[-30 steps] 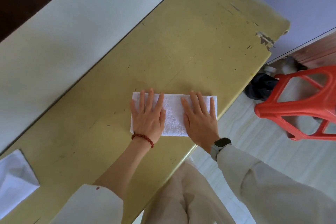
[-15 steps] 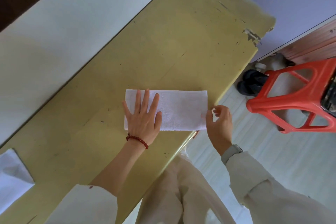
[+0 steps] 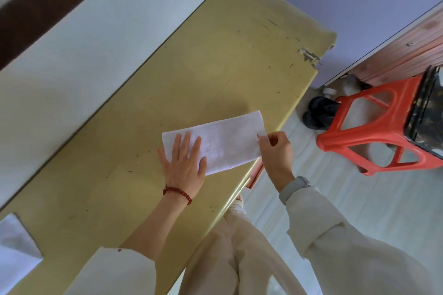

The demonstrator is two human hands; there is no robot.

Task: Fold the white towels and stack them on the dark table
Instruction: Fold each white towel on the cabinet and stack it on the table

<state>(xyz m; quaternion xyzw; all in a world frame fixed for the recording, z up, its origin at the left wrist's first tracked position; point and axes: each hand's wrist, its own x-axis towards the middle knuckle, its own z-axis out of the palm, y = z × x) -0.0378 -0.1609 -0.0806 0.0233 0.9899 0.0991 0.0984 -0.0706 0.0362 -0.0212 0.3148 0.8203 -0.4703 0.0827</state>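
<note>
A white towel [image 3: 227,141], folded into a long strip, lies flat on the yellowish table [image 3: 215,67] close to its near edge. My left hand [image 3: 183,163], with a red bead bracelet on the wrist, presses flat with straight fingers on the strip's left end. My right hand [image 3: 275,148], with a watch on the wrist, pinches the strip's right end at the near corner. More white cloth [image 3: 14,254] shows at the table's lower left, cut off by the frame.
A red plastic stool [image 3: 374,132] carrying a dark object stands on the floor to the right. Dark shoes [image 3: 318,112] lie beside it. A white wall runs along the table's far side. A wooden cabinet [image 3: 407,52] is at the upper right.
My right hand lifted off the towel, moved to its right end and now pinches the corner. The left hand stayed pressed on the left end. The camera view shifted.
</note>
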